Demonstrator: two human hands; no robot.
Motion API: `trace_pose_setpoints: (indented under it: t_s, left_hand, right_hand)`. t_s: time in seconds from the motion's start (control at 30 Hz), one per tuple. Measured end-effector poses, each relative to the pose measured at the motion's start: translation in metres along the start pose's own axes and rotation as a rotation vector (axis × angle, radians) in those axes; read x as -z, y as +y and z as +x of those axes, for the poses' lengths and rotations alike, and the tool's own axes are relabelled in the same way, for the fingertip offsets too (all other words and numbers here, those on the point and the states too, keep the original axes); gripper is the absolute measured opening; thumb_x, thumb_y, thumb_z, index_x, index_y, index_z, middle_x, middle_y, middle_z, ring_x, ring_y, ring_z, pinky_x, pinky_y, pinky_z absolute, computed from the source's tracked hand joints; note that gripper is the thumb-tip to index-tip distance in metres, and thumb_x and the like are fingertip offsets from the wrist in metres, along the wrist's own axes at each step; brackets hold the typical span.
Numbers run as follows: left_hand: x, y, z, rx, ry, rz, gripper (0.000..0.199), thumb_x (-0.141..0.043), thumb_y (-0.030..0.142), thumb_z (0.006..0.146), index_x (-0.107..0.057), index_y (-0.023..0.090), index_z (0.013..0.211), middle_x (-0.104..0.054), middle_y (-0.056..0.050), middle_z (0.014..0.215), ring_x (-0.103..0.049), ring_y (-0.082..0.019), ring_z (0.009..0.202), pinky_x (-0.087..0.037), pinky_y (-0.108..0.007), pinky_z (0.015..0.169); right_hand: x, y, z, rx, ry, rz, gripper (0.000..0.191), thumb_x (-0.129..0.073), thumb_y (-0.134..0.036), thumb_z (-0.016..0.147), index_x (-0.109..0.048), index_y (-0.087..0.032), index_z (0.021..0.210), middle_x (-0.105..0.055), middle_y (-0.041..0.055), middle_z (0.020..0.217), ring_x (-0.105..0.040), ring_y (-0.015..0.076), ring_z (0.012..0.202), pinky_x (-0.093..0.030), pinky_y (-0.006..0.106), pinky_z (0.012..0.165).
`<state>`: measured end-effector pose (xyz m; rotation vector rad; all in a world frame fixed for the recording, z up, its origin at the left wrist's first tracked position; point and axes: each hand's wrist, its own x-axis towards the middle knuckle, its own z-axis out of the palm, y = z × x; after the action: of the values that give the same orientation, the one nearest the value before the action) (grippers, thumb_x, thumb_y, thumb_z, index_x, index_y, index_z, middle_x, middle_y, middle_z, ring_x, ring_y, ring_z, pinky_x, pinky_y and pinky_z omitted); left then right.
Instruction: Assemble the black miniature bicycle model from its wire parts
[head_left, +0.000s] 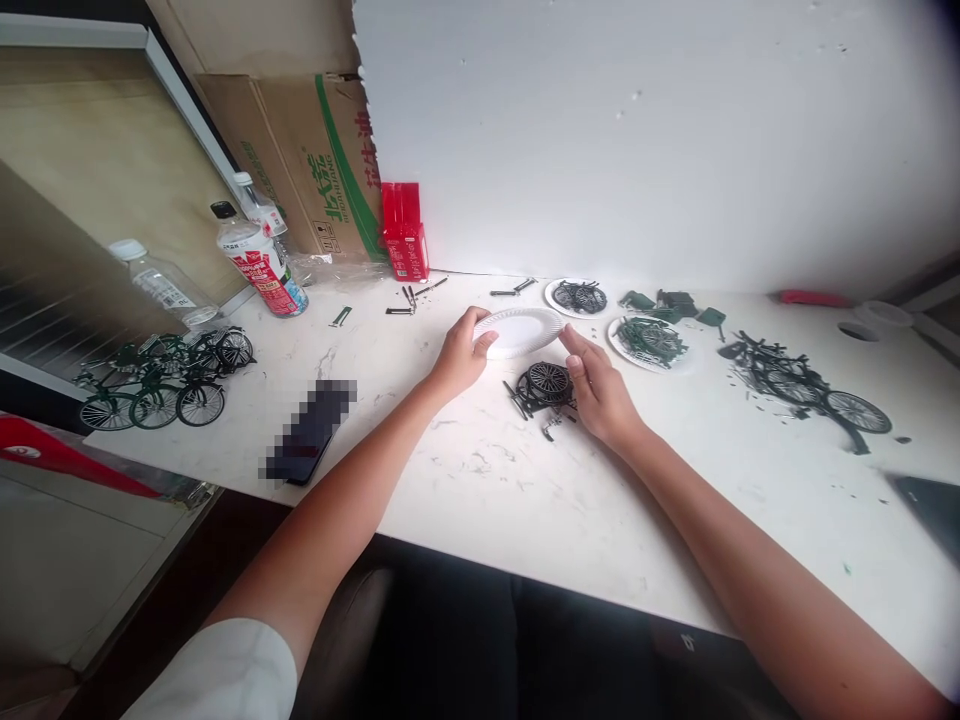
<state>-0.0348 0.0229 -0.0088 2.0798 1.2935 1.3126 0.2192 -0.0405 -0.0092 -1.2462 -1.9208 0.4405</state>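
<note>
White plate (517, 332), prob. thin paper or foam, is up off the surface (480, 500), btwn both hands, just beyond the stacked black wheels and bike parts (546, 380). L hand (459, 358) pinches its L rim, thumb on top, fingers under. R hand (604, 392) has fingertips at the R rim, thumb lower and apart; can't tell if it's gripping. Plate looks v. light, semi-stiff, not very slippery; rim's ridged, so likely the stiffest bit. Best hold: opp. sides of rim, light pinch. Squeezing hard or pressing the flat middle could bend or crease it.
</note>
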Motion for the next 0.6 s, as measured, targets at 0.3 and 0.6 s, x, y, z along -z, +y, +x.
trace_pose_setpoints:
  t_s: [0.3, 0.6]
  left_hand:
    - [0.0, 0.007, -0.003, 0.005, -0.027, -0.036, 0.034, -0.059, 0.02, 0.095, -0.046, 0.025, 0.127, -0.067, -0.011, 0.131, -0.066, -0.023, 0.122, -0.05, -0.035, 0.104]
    - [-0.003, -0.007, 0.0, 0.069, 0.035, -0.017, 0.021, -0.061, 0.023, 0.097, -0.054, 0.022, 0.117, -0.073, -0.007, 0.107, -0.071, -0.025, 0.101, -0.056, -0.038, 0.093]
  right_hand:
    - [-0.001, 0.001, 0.0, -0.012, 0.081, 0.025, 0.062, -0.031, -0.062, 0.11, -0.055, -0.029, 0.156, -0.06, 0.0082, 0.156, -0.047, 0.0327, 0.148, -0.036, 0.061, 0.127]
    - [-0.002, 0.004, 0.002, 0.025, 0.079, -0.001, 0.061, -0.031, -0.06, 0.11, -0.058, -0.027, 0.154, -0.068, 0.0122, 0.144, -0.051, 0.0379, 0.139, -0.037, 0.066, 0.12]
